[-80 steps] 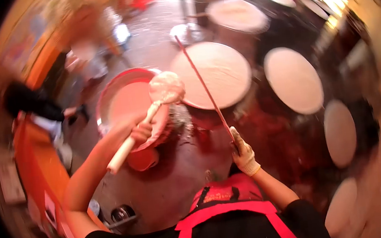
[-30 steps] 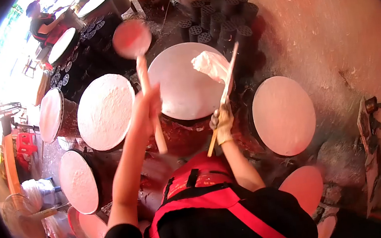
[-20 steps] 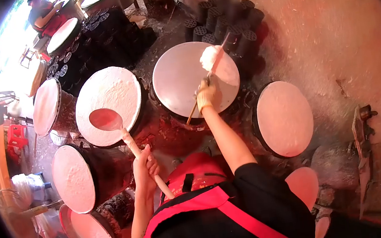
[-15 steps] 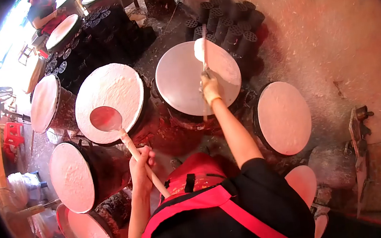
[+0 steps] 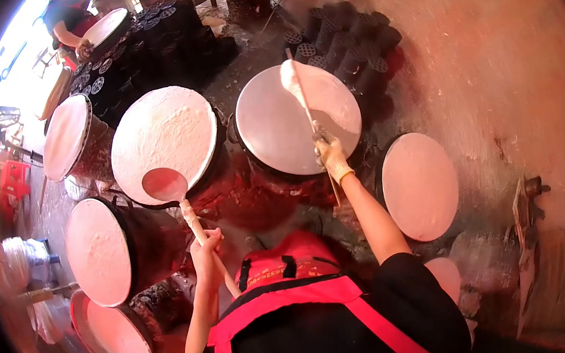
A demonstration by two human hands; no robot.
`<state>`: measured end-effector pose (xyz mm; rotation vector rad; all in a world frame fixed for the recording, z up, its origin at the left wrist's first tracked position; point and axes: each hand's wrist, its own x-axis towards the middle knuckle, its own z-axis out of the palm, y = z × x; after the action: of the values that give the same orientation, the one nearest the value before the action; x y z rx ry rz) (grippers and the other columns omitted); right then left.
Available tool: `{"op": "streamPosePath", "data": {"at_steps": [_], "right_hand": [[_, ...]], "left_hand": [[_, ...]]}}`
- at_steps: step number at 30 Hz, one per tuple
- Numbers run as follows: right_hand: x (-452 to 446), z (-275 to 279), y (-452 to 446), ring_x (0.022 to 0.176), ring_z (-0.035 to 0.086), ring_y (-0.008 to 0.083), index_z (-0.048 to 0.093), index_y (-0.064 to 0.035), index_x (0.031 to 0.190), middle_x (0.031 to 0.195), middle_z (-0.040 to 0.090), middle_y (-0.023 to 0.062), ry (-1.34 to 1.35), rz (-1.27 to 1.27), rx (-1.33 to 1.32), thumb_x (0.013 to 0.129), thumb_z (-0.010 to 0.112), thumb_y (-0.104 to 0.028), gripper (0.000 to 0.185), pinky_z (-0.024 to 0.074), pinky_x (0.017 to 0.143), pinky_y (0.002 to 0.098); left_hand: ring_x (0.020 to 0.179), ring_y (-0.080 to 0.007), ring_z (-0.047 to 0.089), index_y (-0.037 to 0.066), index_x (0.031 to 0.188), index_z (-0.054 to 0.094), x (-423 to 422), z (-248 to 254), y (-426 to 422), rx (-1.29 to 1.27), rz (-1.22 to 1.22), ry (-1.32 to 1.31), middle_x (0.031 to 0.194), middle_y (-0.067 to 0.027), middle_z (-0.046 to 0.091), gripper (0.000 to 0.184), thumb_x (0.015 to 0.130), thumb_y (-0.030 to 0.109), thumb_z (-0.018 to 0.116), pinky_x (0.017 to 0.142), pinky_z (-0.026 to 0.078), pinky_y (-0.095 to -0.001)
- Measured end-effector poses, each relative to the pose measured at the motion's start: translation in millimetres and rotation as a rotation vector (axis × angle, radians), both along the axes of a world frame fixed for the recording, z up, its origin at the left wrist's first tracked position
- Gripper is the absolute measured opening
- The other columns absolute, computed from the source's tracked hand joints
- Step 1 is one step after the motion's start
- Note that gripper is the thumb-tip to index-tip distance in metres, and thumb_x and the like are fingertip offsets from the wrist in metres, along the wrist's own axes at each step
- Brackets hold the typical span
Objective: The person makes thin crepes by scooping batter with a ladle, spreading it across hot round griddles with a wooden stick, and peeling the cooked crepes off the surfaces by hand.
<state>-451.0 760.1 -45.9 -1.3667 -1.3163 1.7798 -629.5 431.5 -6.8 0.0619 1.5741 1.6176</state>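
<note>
My left hand (image 5: 206,253) is closed around the pale handle of a round-bowled ladle (image 5: 165,185), whose bowl lies over the near edge of a white-coated round griddle (image 5: 169,133). A work glove covers my right hand (image 5: 330,151), which grips a thin stick (image 5: 307,107) above another round griddle (image 5: 266,126). A white lump of what looks like batter (image 5: 290,74) clings along the stick's far part. That griddle is mostly smooth and grey, with a paler patch on its right side. I cannot tell whether the stick touches the surface.
More white-coated griddles stand around me, one on the right (image 5: 420,187) and another on the left (image 5: 98,252). Black perforated coal briquettes (image 5: 347,40) are stacked behind. A co-worker (image 5: 66,23) stands at the far left by another griddle (image 5: 107,29). A red crate (image 5: 14,179) sits at left.
My right hand and the stick have shifted slightly, and the white lump now looks longer along the stick. The ladle stays over the same griddle. The co-worker has leaned in over the far griddle.
</note>
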Motion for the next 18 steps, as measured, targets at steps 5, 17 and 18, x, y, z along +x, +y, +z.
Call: {"op": "streamPosePath", "data": {"at_steps": [5,17,18], "right_hand": [[66.7,46.9,-3.6,0.034,0.032,0.0071,0.057,-0.0203,0.124,0.055,0.040,-0.0039,0.045,0.211,-0.208,0.091,0.057,-0.023,0.033,0.0242,0.031,0.0249],[84.7,28.7,76.5,0.036,0.030,0.0052,0.055,-0.0258,0.127,0.056,0.036,-0.0061,-0.044,0.526,-0.197,0.092,0.056,-0.029,0.035,0.0227,0.032,0.0213],[98.2,41.5,75.2,0.036,0.029,0.0050,0.055,-0.0259,0.127,0.056,0.036,-0.0062,-0.058,0.608,-0.207,0.092,0.056,-0.028,0.035,0.0224,0.032,0.0212]], "left_hand": [[0.046,-0.0056,0.036,0.009,0.069,0.051,36.2,9.8,18.6,-0.011,0.130,-0.037,0.055,0.0043,0.041,0.020,0.083,0.017,0.063,0.044,0.028,-0.0218],[0.069,-0.0152,0.061,-0.001,0.095,0.059,126.5,8.0,43.3,0.019,0.301,-0.020,0.080,-0.0102,0.065,0.022,0.087,0.018,0.064,0.066,0.051,-0.0250],[0.069,-0.0155,0.062,-0.002,0.095,0.058,131.9,10.5,44.6,0.011,0.338,-0.005,0.081,-0.0105,0.065,0.021,0.087,0.018,0.064,0.066,0.051,-0.0258]]}}
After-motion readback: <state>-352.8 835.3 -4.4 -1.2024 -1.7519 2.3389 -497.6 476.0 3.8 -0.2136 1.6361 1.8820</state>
